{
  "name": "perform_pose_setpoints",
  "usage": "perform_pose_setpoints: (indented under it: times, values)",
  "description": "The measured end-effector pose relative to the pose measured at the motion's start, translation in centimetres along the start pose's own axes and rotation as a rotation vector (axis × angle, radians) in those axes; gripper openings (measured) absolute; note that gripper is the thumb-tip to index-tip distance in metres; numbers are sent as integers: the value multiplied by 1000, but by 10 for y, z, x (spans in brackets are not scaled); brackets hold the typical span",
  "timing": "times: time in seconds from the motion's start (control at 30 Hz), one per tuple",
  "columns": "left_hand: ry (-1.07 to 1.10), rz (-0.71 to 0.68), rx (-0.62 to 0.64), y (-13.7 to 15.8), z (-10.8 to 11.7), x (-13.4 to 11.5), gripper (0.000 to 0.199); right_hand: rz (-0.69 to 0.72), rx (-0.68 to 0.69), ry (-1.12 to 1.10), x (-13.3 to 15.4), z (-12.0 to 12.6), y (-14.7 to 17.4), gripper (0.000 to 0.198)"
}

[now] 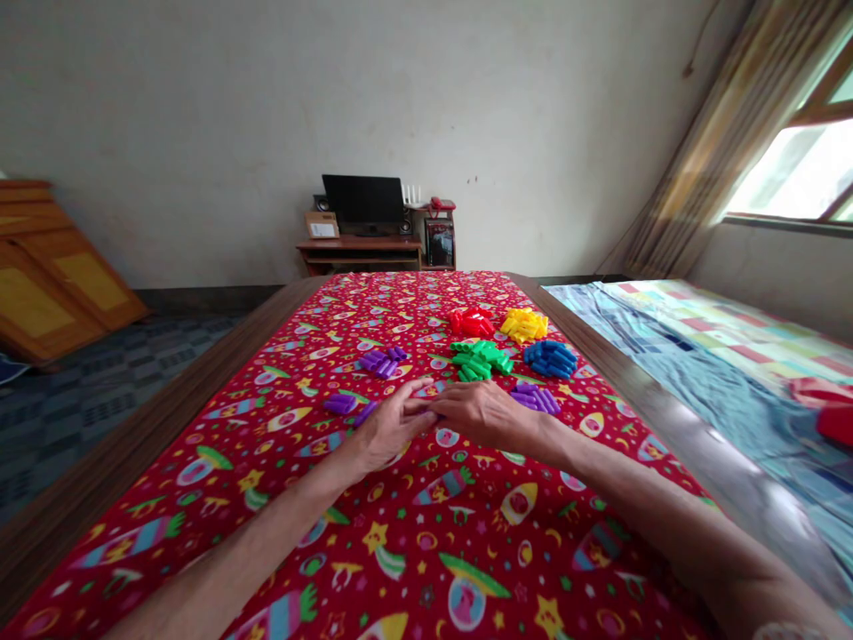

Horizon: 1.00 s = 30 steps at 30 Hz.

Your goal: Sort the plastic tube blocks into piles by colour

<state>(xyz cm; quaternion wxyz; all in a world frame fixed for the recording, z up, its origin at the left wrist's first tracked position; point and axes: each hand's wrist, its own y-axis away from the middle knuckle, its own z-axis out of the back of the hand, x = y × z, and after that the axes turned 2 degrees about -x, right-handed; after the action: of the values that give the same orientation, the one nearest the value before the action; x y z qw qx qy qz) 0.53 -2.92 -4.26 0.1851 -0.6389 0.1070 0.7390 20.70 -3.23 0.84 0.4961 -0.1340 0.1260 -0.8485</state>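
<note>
My left hand (pixel 393 421) and my right hand (pixel 474 409) meet above the middle of the cloth, fingertips touching. Both look closed, with the fingers pressed together, and whatever lies between them is hidden. Purple short tube-like plastic pieces (pixel 340 404) lie just left of my left hand, one partly covered by it. Farther off is another small purple group (pixel 383 362). A purple pile (pixel 535 398) sits beside my right hand. Beyond that hand are a green pile (pixel 481 359) and a blue pile (pixel 550 358), with red pieces (pixel 471 322) and yellow pieces (pixel 524 324) behind.
A red rocket-patterned cloth (pixel 286 498) covers the table, whose dark wooden edges (pixel 633 391) show on both sides. A bed (pixel 746 356) stands to the right. At the far wall is a desk with a monitor (pixel 365 204); a wooden cabinet (pixel 59 276) is left.
</note>
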Motion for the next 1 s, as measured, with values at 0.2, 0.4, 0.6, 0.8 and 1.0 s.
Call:
perform_pose_setpoints:
  times: [0.2,0.4,0.6,0.8,1.0]
  values:
    - [-708,-200,-62,4,24,-24,42,-254,74,-175,-34,35,16,29]
    - [-1061,-79,-41,0,77,-35,47,-422,256,-171,-69,52,32,46]
    - [-1059,110,115,7,118,-21,58,-463,396,56,-57,44,30,30]
    - [-1115,143,-71,-1,123,-10,43,-554,346,173,-52,52,29,23]
    - [-699,71,-296,-5,86,-23,57,-377,48,86,-30,41,16,28]
